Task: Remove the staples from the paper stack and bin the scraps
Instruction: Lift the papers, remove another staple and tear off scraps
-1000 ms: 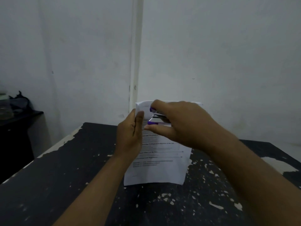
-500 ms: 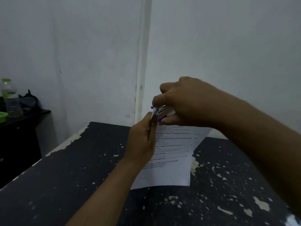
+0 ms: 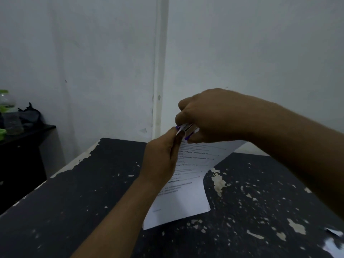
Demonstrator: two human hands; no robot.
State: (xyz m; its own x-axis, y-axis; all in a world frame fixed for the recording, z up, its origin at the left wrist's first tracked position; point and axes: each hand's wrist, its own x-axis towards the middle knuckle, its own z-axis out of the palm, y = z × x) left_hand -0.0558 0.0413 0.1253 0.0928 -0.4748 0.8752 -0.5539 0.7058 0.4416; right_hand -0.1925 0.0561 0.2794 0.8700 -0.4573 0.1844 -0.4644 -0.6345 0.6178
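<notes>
Lowered since earlier, white printed paper stack (image 3: 186,198): left hand (image 3: 160,159) pinches far corner, right hand (image 3: 219,116) grips purple-tipped metal staple tool (image 3: 187,130) there.

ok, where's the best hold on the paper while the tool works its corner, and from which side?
Pinch the paper at its top left corner, from the left edge, right beside the tool, as the left hand does. That end is lifted off the table, so the edge is free; the right hand and tool crowd the top from the right.
</notes>
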